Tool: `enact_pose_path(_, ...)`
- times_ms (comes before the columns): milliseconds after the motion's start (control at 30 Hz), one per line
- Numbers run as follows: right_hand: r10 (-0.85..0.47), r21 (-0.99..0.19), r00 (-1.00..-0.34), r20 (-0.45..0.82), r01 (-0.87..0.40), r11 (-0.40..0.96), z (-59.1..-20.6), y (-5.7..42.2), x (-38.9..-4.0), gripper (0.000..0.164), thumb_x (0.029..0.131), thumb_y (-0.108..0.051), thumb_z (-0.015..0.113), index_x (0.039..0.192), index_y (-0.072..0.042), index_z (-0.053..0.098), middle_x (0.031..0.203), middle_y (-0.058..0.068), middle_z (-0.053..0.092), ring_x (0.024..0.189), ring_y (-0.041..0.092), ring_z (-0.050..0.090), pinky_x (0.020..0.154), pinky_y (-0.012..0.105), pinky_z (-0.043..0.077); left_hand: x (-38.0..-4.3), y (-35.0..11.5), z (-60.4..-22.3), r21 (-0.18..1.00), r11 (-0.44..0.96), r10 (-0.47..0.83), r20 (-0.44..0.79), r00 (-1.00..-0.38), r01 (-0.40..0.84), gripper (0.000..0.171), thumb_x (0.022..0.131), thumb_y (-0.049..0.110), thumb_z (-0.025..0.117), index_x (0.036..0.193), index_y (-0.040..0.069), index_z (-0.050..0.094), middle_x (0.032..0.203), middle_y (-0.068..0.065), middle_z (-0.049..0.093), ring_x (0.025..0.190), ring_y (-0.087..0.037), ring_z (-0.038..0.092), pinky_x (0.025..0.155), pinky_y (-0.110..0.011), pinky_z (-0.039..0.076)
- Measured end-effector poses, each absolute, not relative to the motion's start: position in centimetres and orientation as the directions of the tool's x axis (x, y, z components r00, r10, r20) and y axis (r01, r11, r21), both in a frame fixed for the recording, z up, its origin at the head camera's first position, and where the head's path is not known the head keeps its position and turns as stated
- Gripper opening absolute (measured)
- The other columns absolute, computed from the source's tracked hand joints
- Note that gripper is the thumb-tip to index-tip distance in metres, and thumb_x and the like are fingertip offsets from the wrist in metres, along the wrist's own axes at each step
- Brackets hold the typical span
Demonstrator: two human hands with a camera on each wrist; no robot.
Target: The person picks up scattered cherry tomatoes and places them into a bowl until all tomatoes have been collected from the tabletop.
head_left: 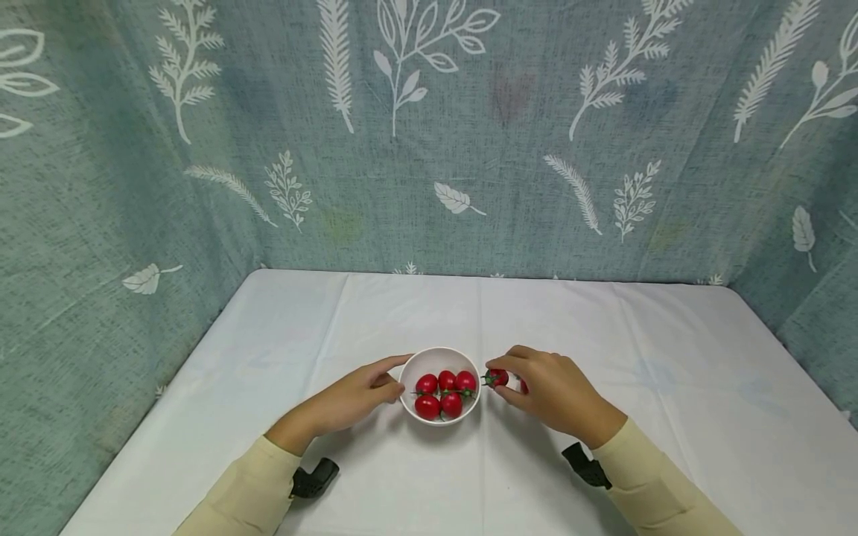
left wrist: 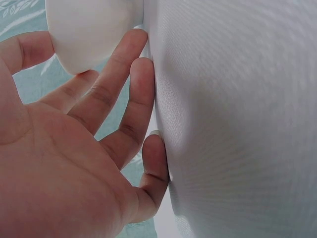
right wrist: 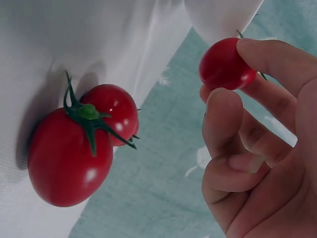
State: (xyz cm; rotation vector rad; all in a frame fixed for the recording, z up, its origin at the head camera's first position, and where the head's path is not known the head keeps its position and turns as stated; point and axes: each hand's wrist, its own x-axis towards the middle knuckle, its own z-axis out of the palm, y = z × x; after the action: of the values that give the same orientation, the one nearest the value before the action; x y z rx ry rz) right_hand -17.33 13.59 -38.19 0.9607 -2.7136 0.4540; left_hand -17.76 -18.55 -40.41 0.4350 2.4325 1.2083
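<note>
A white bowl (head_left: 439, 422) with several red cherry tomatoes (head_left: 427, 406) in it stands in the middle of the table. My left hand (head_left: 351, 398) is at its left side, thumb and index fingertip touching the bowl (left wrist: 89, 34); the other fingers rest loosely on the cloth. Just right of the rim, my right hand (head_left: 553, 387) pinches a cherry tomato (right wrist: 223, 64) between thumb and fingers, its green stem end showing. Below that hand, more cherry tomatoes (right wrist: 69, 158) lie on the cloth, one with a green calyx; the head view mostly hides them.
A white cloth (head_left: 402, 484) with fold lines covers the table. Blue-green curtains (head_left: 436, 171) with white leaf prints hang behind it and at both sides. A black wrist camera mount (head_left: 315, 479) sits under the left wrist, another (head_left: 587, 467) under the right.
</note>
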Motion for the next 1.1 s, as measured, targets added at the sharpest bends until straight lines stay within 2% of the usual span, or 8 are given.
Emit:
enact_pose_path(333, -0.579, -0.191, -0.745, 0.331, -0.654, 0.732, -37.8, 13.1, -17.0, 0.029, 0.085, -0.027, 0.080, 0.113, -0.021, 0.075, 0.103, -0.006, 0.070, 0.058, -0.005, 0.048, 0.057, 0.017, 0.043, -17.8, -18.7, -40.4, 0.814, 0.572, 0.441, -0.201, -0.874, 0.101, 0.054, 0.103, 0.034, 0.053, 0.155, 0.024, 0.038, 0.108, -0.001, 0.070, 0.103, -0.016, 0.061, 0.088, -0.039, 0.044)
enact_pose_path(567, -0.600, -0.156, -0.709, 0.371, -0.684, 0.712, -37.6, 12.5, -17.0, 0.031, 0.085, -0.026, 0.081, 0.114, -0.021, 0.074, 0.103, -0.005, 0.071, 0.072, 0.008, 0.065, 0.060, 0.021, 0.048, -17.7, -18.7, -40.5, 0.815, 0.570, 0.445, -0.195, -0.874, 0.108, 0.053, 0.104, 0.033, 0.052, 0.154, 0.024, 0.039, 0.107, -0.001, 0.070, 0.103, -0.016, 0.061, 0.088, -0.039, 0.044)
enact_pose_path(800, -0.623, -0.160, -0.698, 0.353, -0.701, 0.695, -37.1, 11.3, -16.9, 0.030, 0.086, -0.027, 0.079, 0.115, -0.021, 0.074, 0.105, -0.005, 0.070, 0.071, 0.007, 0.066, 0.058, 0.020, 0.046, -17.7, -18.7, -40.4, 0.814, 0.570, 0.446, -0.190, -0.875, 0.114, 0.054, 0.103, 0.033, 0.053, 0.154, 0.024, 0.039, 0.108, -0.001, 0.071, 0.104, -0.016, 0.061, 0.090, -0.040, 0.044)
enact_pose_path(1100, -0.634, -0.144, -0.707, 0.314, -0.695, 0.704, -37.1, 10.2, -16.9, 0.031, 0.086, -0.029, 0.079, 0.115, -0.022, 0.074, 0.103, -0.005, 0.070, 0.075, 0.007, 0.065, 0.062, 0.023, 0.050, -17.6, -18.7, -40.3, 0.811, 0.574, 0.447, -0.199, -0.872, 0.109, 0.054, 0.104, 0.034, 0.052, 0.155, 0.023, 0.038, 0.110, -0.001, 0.071, 0.105, -0.016, 0.061, 0.092, -0.042, 0.045)
